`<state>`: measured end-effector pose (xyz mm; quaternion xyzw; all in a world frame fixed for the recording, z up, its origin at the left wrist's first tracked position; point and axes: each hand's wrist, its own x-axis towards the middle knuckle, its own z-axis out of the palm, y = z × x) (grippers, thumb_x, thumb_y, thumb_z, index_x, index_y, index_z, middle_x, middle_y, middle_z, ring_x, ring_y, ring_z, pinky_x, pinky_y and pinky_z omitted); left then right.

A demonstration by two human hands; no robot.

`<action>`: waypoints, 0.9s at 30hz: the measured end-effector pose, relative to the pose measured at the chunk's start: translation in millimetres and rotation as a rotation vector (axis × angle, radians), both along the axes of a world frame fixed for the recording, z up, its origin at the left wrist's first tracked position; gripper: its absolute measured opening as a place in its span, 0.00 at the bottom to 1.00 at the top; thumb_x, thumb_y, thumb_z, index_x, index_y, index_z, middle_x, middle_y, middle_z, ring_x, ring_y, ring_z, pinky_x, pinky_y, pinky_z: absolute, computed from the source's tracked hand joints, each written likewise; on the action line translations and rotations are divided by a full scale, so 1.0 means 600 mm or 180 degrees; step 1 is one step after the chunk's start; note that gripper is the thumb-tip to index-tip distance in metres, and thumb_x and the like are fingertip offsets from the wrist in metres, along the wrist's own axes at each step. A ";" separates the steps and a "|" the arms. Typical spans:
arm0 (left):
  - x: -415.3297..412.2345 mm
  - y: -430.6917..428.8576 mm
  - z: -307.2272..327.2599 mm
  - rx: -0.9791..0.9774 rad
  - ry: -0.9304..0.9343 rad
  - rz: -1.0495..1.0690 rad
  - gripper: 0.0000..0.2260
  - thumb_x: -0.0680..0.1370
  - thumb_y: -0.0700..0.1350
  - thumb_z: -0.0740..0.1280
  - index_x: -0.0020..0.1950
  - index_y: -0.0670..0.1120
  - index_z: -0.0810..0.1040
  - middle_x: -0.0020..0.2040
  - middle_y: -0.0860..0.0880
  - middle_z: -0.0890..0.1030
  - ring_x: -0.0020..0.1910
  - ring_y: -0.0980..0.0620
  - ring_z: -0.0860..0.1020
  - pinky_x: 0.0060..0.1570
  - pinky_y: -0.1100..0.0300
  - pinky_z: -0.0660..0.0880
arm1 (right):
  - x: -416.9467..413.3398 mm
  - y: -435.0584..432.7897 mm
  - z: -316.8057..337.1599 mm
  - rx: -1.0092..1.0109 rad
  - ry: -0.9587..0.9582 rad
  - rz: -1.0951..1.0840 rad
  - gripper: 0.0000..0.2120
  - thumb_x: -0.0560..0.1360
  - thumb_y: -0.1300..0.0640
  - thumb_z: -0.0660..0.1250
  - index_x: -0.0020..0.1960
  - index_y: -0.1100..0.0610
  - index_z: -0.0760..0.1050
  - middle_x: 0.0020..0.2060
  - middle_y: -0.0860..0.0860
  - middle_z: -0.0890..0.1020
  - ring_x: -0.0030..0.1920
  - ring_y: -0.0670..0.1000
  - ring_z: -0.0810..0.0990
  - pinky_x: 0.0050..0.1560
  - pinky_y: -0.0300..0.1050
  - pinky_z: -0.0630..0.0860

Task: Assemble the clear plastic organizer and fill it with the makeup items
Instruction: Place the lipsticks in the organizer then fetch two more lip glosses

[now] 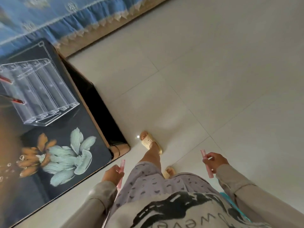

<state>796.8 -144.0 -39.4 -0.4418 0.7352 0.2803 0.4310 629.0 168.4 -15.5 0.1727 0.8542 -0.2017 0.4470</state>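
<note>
My left hand (pixel 112 174) is curled round one pink tube (pixel 123 162), and my right hand (pixel 216 162) pinches a second pink tube (pixel 210 172) near its middle. I judge both to be light, stiff, slick plastic, best gripped at mid-length. The clear organizer (pixel 49 94) stands on the bench (pixel 92 139), well apart to my left. It looks thin-walled, rigid and probably brittle, and two reddish items (pixel 16 100) are already in it. The bench's corner lies between us, and the blue-covered bed (pixel 65 22) is beyond.
</note>
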 end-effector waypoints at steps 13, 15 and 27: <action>-0.288 -0.192 0.035 -0.0233 0.0880 0.0667 0.15 0.78 0.51 0.57 0.33 0.48 0.66 0.31 0.50 0.73 0.39 0.48 0.72 0.38 0.60 0.64 | -0.255 -0.202 0.016 0.0111 0.0191 0.0721 0.09 0.74 0.60 0.66 0.51 0.64 0.79 0.49 0.63 0.82 0.50 0.60 0.79 0.46 0.43 0.69; -0.304 -0.210 0.034 -0.0206 0.0885 0.0784 0.10 0.78 0.50 0.58 0.39 0.47 0.68 0.36 0.49 0.74 0.40 0.48 0.71 0.42 0.61 0.65 | -0.304 -0.232 0.018 0.0045 0.0253 0.0823 0.10 0.74 0.61 0.66 0.52 0.66 0.79 0.46 0.62 0.81 0.46 0.58 0.77 0.48 0.46 0.71; -0.309 -0.216 0.025 -0.0412 0.0252 0.2379 0.17 0.79 0.49 0.58 0.31 0.51 0.61 0.47 0.44 0.79 0.54 0.43 0.77 0.44 0.62 0.66 | -0.578 -0.500 0.012 -0.0066 0.0123 0.2568 0.12 0.75 0.56 0.64 0.55 0.61 0.78 0.51 0.58 0.82 0.50 0.57 0.79 0.46 0.39 0.69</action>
